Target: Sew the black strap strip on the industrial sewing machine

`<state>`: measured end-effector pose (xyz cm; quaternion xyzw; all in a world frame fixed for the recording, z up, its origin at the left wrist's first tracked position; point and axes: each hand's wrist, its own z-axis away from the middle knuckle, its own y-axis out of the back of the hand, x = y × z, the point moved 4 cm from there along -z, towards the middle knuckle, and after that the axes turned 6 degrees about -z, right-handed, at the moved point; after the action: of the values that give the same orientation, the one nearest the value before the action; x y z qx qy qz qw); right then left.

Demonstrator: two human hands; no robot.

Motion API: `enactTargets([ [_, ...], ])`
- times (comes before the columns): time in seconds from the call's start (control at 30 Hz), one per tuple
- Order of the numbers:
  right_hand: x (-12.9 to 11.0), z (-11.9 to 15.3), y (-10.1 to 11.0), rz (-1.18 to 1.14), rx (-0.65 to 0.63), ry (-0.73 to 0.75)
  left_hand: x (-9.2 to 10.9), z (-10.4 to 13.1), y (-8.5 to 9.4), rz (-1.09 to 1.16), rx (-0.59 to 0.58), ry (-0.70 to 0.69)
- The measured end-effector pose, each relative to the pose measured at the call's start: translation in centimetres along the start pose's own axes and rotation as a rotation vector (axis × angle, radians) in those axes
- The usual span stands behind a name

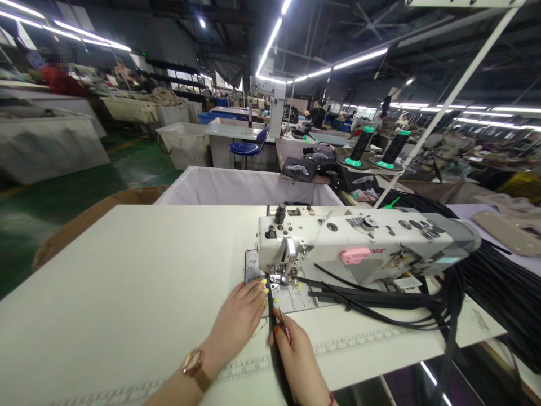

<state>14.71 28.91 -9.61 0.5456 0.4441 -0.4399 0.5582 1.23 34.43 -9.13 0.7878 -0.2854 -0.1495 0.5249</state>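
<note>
A narrow black strap (pixel 272 321) runs from the table's front edge up to the presser foot (pixel 276 278) of a white sewing machine (pixel 321 239). My left hand (pixel 242 311) lies flat on the machine bed, left of the strap, its stretched fingertips touching the strap beside the foot. Lower down, my right hand (pixel 298 352) is closed around the strap. It also holds a small pointed metal tool (pixel 287 332) with a pink handle; its exact kind is hard to make out. The needle tip is hidden by the foot.
Several black straps (pixel 380 301) pass under the machine arm and pile at right. A printed ruler (pixel 359 340) crosses the table (pixel 169 270). Behind stand a lined bin (pixel 249 189), black bags (pixel 300 169) and thread cones (pixel 361 146). Other people are far off.
</note>
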Motion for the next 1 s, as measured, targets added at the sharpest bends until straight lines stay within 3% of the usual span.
enactTargets([
  [0.6,-1.3,0.8,-0.1,-0.129,-0.064,-0.051,0.2,0.2,0.6,0.020,-0.009,0.007],
  [1.0,0.2,3.5,0.3,0.000,-0.110,-0.089,0.2,0.8,0.9,0.037,-0.002,0.035],
])
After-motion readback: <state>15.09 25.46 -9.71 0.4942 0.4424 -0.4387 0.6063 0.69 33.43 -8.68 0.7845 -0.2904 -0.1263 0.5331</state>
